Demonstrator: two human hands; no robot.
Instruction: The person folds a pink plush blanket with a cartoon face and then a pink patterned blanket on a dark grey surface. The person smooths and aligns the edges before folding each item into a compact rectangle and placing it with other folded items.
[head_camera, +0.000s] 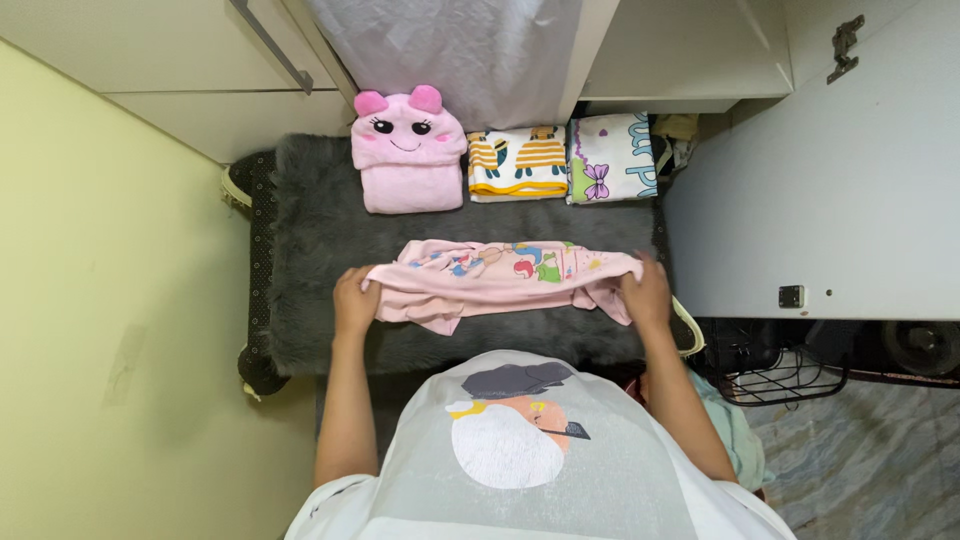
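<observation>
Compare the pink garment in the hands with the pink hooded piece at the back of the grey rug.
The pink printed garment is stretched sideways, rumpled, gripped by the left hand and right hand; the pink hooded piece lies folded compactly, untouched. The garment carries small multicoloured prints; the hooded piece shows a cartoon face and two darker pink ears. Both are pink and rest on the grey furry rug.

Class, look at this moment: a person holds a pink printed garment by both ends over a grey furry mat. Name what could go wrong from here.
1. The pink garment is bunched unevenly between the left hand and right hand, so it may crease.
2. A loose flap hangs at its lower left and could get trapped underneath.
3. Pushed forward, it might disturb the folded pink hooded towel or striped cloth.
</observation>
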